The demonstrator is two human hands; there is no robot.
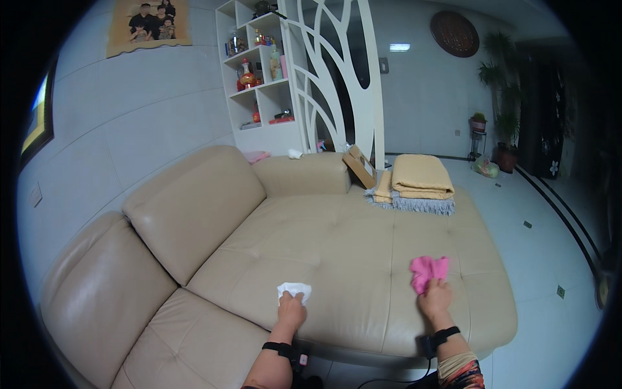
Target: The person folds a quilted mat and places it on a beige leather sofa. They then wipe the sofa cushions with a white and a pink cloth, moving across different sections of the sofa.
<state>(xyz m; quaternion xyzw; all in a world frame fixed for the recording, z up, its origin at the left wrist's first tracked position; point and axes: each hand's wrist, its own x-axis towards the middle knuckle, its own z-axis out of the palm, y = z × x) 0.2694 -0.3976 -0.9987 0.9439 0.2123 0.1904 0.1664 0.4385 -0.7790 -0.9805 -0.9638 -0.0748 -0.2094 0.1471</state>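
My left hand (292, 311) grips a white tissue or wipe (295, 289) just above or against the beige leather sofa seat (350, 272); whether it touches cannot be told. Bunched in my right hand (436, 297) is a pink cloth (427, 270), over the chaise part of the same seat, toward its right side. Both wrists wear black straps, and a cable hangs from the right one. The fingertips are partly hidden behind the hands and the cloths.
Folded yellow blankets (423, 177) with grey fringe lie on the far end of the chaise. A cardboard box (360, 166) leans by the armrest (301, 175), which bears a crumpled white item (295, 154). Behind stand a white shelf (265, 87) and potted plants (507, 121).
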